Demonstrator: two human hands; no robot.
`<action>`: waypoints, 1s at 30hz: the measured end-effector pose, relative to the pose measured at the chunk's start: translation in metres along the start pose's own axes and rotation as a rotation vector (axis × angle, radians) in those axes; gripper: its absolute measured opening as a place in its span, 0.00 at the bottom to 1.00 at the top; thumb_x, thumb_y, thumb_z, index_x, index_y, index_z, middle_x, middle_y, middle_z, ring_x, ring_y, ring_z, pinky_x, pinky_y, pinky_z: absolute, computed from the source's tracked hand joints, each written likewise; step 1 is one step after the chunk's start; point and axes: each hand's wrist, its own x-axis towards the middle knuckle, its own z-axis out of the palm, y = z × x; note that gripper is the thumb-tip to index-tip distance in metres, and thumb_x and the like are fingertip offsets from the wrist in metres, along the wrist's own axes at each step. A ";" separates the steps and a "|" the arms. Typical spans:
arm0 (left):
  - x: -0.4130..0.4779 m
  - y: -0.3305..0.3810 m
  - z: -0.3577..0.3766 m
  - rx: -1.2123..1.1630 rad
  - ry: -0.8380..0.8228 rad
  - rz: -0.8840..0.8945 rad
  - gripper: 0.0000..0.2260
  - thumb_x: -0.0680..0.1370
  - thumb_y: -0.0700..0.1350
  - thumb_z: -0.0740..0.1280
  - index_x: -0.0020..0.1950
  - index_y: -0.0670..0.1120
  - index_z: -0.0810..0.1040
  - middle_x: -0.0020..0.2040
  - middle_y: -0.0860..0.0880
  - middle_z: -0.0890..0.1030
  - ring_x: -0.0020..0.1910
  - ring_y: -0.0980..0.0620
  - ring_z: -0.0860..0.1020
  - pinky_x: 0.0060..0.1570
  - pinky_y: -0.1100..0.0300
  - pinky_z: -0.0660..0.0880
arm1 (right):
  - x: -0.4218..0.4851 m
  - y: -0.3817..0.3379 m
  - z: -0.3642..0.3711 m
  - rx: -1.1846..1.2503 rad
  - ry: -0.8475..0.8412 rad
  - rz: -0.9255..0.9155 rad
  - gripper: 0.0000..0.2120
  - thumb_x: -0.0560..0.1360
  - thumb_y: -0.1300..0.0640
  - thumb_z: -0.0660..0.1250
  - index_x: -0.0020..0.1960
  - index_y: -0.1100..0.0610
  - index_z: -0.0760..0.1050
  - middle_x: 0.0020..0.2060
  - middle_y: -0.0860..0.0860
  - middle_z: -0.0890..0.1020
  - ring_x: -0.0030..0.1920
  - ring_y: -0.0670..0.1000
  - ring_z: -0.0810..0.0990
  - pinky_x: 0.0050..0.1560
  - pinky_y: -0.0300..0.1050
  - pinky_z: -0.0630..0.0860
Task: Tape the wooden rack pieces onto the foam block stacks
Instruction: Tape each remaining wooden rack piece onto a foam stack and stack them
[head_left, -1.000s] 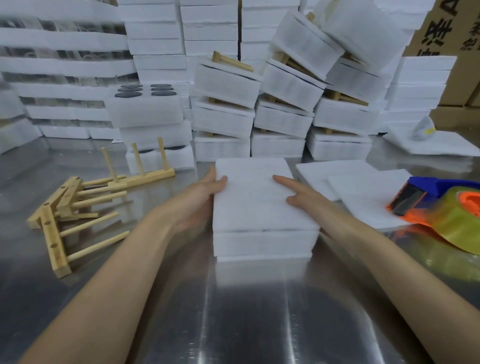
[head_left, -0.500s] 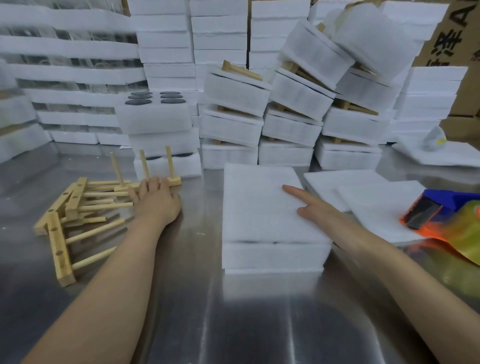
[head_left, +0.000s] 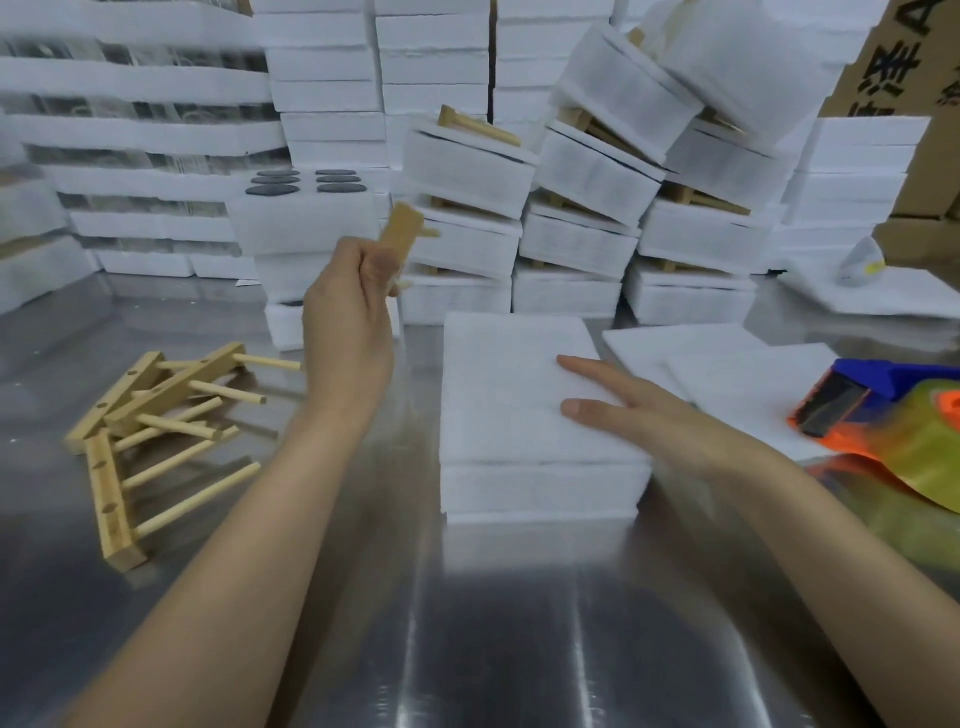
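Currently found one wooden rack piece (head_left: 401, 228) raised clear of the counter (head_left: 519, 649), above its middle, blurred, peg ends showing on its right side. Noted left hand (head_left: 347, 317) gripping it, fingers and thumb curled round the lower part of the bar.

Found foam block stack (head_left: 519, 415), two layers showing, flat on the counter at centre, just right of the raised piece and apart from it. Recorded right hand (head_left: 644, 415) lying on the stack's top face near its right edge, fingers straight and slightly spread, holding nothing.

Logged loose rack pieces (head_left: 150, 415) in a crossed heap toward the counter's left edge, pegs pointing right, well apart from the stack. Saw thin foam sheets (head_left: 727, 364) overlapping flat just right of the stack. Noted tape dispenser (head_left: 893, 415), orange and blue, at the counter's right edge, touching those sheets, blurred.

Observed finished stacks (head_left: 576, 244) with wooden bars between the foam, piled along the counter's back edge, several tilted. Noted dark-disc foam block (head_left: 306, 208) just left of them. Saw cardboard box (head_left: 904, 62) with printed characters at the back right corner.
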 end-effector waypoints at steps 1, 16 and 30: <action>-0.002 0.011 -0.002 -0.192 -0.011 -0.065 0.12 0.83 0.51 0.53 0.48 0.47 0.72 0.36 0.56 0.75 0.35 0.59 0.74 0.36 0.64 0.69 | -0.001 -0.006 -0.001 -0.095 0.010 -0.003 0.31 0.69 0.37 0.69 0.70 0.33 0.65 0.75 0.35 0.54 0.73 0.36 0.57 0.67 0.33 0.56; -0.034 0.039 0.026 -0.226 -0.437 -0.602 0.23 0.83 0.44 0.58 0.77 0.46 0.58 0.68 0.52 0.71 0.60 0.55 0.71 0.47 0.70 0.73 | 0.000 -0.018 0.013 -0.212 0.069 -0.224 0.16 0.78 0.62 0.63 0.54 0.44 0.60 0.61 0.43 0.66 0.68 0.40 0.64 0.65 0.40 0.65; -0.041 0.009 0.033 -0.522 -0.521 -0.909 0.10 0.83 0.47 0.55 0.48 0.48 0.74 0.42 0.49 0.80 0.38 0.54 0.81 0.36 0.62 0.78 | -0.014 -0.025 0.019 -0.080 0.137 -0.256 0.03 0.69 0.54 0.75 0.40 0.50 0.81 0.69 0.38 0.67 0.68 0.33 0.65 0.73 0.42 0.58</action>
